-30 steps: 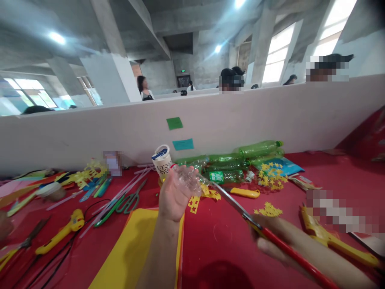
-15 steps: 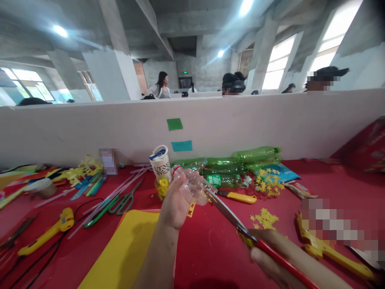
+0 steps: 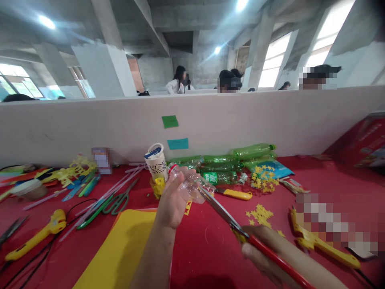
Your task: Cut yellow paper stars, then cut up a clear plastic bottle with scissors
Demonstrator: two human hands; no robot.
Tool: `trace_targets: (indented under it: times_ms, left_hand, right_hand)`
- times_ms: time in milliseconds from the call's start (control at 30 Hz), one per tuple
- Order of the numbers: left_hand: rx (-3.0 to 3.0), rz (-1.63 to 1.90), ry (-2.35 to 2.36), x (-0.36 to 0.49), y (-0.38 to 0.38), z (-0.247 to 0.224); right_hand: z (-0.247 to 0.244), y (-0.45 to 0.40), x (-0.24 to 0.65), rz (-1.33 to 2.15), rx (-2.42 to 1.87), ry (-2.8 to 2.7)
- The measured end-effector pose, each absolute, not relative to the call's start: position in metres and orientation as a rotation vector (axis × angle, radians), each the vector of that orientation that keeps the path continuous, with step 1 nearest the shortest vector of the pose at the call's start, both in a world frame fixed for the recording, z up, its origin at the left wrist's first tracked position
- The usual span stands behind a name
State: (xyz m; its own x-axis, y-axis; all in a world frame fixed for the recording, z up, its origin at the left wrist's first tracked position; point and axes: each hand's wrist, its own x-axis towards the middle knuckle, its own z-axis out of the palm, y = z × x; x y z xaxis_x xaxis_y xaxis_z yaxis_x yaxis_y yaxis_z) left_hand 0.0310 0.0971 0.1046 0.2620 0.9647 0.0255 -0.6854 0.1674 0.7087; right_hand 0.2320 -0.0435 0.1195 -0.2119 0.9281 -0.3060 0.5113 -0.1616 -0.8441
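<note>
My left hand (image 3: 174,200) is wrapped round the neck part of a clear plastic bottle (image 3: 195,190) with a red ring or cap at its top. The bottle's wide end faces right. In my right hand (image 3: 264,249) are long-bladed scissors (image 3: 219,210) with red handles. Their blade tips reach the bottle's open end; whether they are cutting into the plastic I cannot tell. Behind the bottle lie several green plastic bottles (image 3: 221,177). A yellow utility knife (image 3: 237,194) rests to the right of the blades, with loose yellow stars (image 3: 260,214) nearby.
A white paper cup (image 3: 155,162) stands near the white partition (image 3: 90,124). At left lie green-handled scissors (image 3: 118,202), straws and a yellow glue gun (image 3: 39,237). Yellow paper sheets (image 3: 120,249) lie under my left forearm. Another yellow glue gun (image 3: 325,245) is at right. People sit beyond the partition.
The camera view has shifted slightly, so the table items appear a little further left. Both hands keep hold of the bottle and scissors in nearly the same pose.
</note>
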Motion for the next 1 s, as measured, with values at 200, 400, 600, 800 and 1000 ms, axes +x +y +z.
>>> trace_targets:
  times_ms: [200,400,600,800,1000]
  left_hand:
    - [0.737,1.242,0.455,0.030,0.097,0.104]
    - [0.754,1.234,0.454,0.026,0.100,0.103]
    - [0.762,1.233,0.427,0.023,0.101,0.101]
    - [0.719,1.245,0.431,0.021,0.106,0.102]
    - [0.835,1.225,0.427,0.023,0.101,0.105]
  right_hand:
    - [0.120,-0.041,0.228,1.324,-1.651,-1.744]
    - [0.112,-0.036,0.226,1.259,-1.680,-1.776]
    - [0.108,-0.033,0.225,1.274,-1.755,-1.813]
    - [0.112,-0.033,0.227,1.338,-1.665,-1.825]
    - [0.112,-0.037,0.227,1.299,-1.633,-1.879]
